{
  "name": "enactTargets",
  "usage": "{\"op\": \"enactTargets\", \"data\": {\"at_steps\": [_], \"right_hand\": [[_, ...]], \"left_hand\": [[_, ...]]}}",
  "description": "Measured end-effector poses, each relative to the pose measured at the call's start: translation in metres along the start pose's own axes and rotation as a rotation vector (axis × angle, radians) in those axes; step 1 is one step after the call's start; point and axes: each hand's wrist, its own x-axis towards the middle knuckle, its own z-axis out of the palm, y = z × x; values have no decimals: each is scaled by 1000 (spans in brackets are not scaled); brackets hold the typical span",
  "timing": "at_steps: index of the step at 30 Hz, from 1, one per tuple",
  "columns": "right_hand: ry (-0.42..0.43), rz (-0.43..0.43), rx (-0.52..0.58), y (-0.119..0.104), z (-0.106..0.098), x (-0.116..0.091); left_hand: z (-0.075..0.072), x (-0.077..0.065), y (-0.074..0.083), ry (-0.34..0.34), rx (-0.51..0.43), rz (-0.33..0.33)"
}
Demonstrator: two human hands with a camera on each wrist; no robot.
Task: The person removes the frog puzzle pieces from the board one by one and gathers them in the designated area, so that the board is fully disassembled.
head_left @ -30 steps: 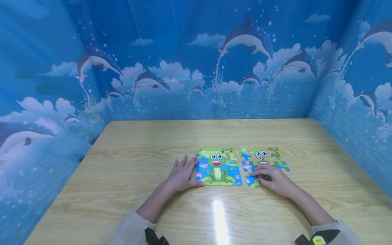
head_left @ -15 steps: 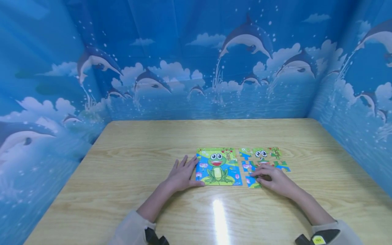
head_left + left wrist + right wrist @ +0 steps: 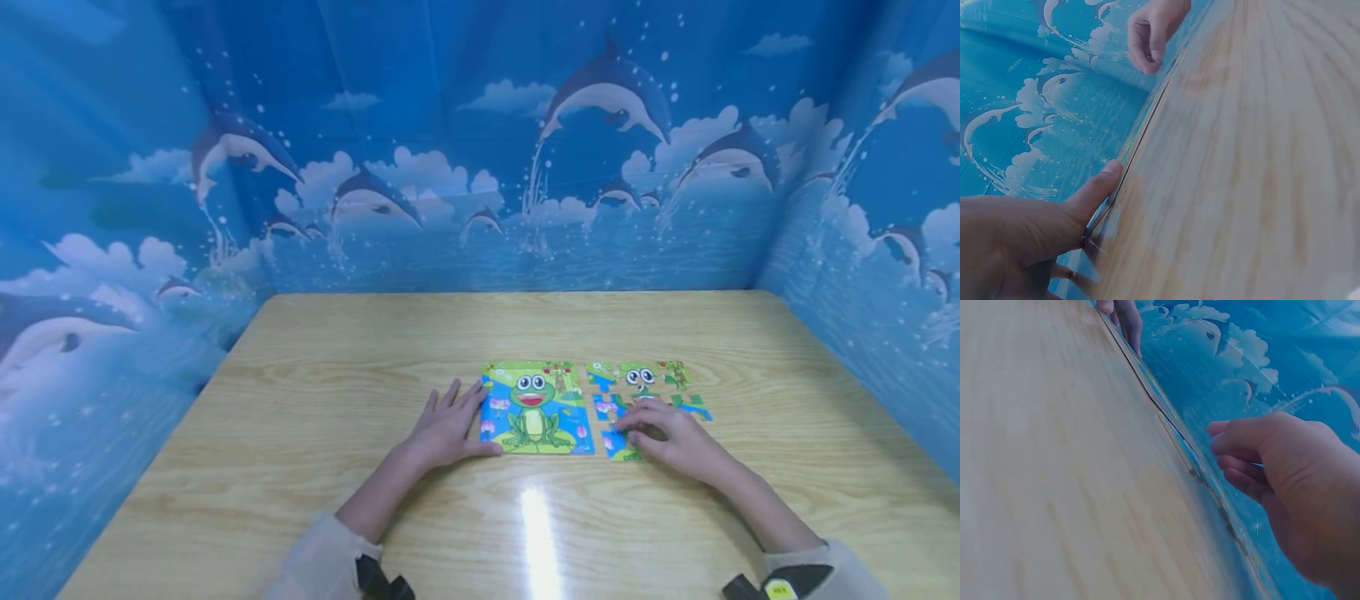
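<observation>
A square frog picture puzzle board (image 3: 532,408) lies flat on the table. My left hand (image 3: 444,433) rests at its left side, fingers spread and the thumb at the lower left corner; the left wrist view shows this thumb (image 3: 1100,184) at the board's edge. To the right lie frog jigsaw pieces, among them a top piece with eyes (image 3: 639,377) and a lower left piece (image 3: 617,444). Over these pieces my right hand (image 3: 678,440) hovers with loosely curled fingers, hiding some of them. In the right wrist view nothing shows between its fingertips (image 3: 1219,442).
The wooden table (image 3: 360,350) carries the board and pieces near its middle right. Blue dolphin-print curtains (image 3: 450,150) stand behind and on both sides. A bright light reflection falls on the table in front of the board.
</observation>
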Motion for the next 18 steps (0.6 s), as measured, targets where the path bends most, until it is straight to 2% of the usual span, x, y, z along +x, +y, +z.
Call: {"op": "enactTargets", "data": {"at_steps": [6,12,18], "right_hand": [[7,-52,46,-16,4,17],[-95,9,118,-39,11,44],[-179,28,155,-49,27,70]], "left_hand": [[0,0,0,3,0,5],[0,-1,0,5,1,12],[-1,-1,1,4,-11,13]]}}
